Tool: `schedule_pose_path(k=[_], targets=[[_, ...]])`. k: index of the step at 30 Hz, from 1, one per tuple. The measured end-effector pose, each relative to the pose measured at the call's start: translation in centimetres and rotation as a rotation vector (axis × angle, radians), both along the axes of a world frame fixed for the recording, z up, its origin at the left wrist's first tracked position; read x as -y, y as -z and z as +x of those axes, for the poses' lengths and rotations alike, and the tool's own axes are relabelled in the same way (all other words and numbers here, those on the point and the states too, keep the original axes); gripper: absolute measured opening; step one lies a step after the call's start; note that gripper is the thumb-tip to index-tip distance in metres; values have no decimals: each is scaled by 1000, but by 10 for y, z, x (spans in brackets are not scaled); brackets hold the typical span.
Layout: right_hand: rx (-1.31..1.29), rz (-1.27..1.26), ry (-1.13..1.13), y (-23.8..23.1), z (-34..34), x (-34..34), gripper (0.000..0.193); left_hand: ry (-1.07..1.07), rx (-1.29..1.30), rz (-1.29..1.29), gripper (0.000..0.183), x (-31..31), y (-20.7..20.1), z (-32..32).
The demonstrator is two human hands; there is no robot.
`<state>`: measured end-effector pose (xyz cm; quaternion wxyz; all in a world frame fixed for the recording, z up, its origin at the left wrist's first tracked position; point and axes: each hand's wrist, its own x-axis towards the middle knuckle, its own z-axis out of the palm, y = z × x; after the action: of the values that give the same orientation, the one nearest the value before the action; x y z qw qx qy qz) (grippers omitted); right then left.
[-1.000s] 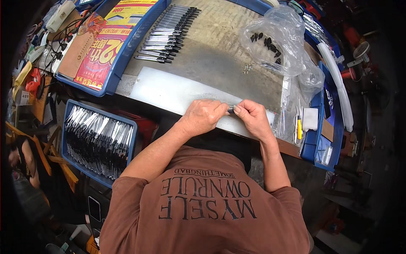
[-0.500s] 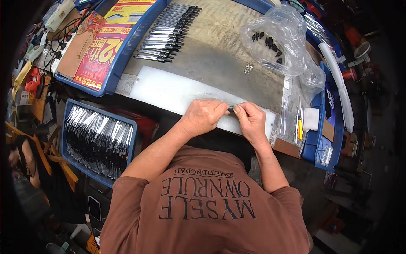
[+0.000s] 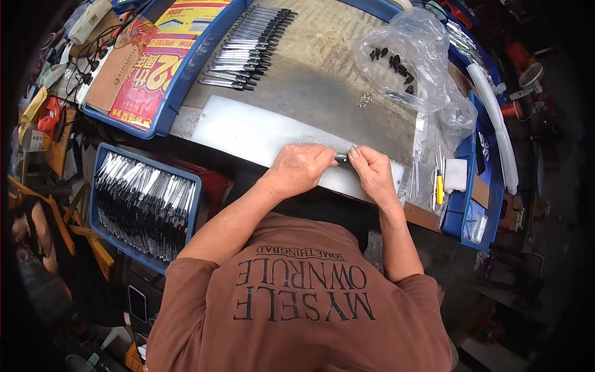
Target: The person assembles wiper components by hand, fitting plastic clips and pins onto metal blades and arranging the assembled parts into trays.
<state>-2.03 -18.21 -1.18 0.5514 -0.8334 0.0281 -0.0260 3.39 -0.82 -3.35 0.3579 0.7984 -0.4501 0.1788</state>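
Note:
Over the white board my two hands meet at one small pen, of which only a short black and silvery stretch shows. My left hand is closed, its thumb and fingers pinching the left end. On the other end my right hand closes, with the thumb lying along the top. Fingers cover the remainder of the pen. Beyond the board, a row of clear pens with black ends lies side by side on the worn table.
At the right, a clear plastic bag has black small parts on it, near tiny metal pieces. A yellow-handled tool lies beside a white block. A blue bin full of pens stands lower left; a blue tray sits above.
My right hand has shifted slightly right and its thumb has risen, so more of the pen shows between the hands. The left hand keeps nearly the same place.

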Motion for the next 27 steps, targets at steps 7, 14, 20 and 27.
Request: schedule_pose_path(k=[7, 14, 20, 27], targets=[[-30, -90, -30, -6, -1, -1, 27, 9, -6, 17, 13, 1, 1, -1], [-36, -121, -133, -12, 4, 3, 23, 17, -18, 28, 12, -2, -1, -2], [-28, -84, -106, -10, 6, 5, 20, 13, -9, 20, 13, 0, 0, 2], [164, -135, -168, -11, 5, 0, 15, 38, 27, -9, 14, 0, 6, 2]])
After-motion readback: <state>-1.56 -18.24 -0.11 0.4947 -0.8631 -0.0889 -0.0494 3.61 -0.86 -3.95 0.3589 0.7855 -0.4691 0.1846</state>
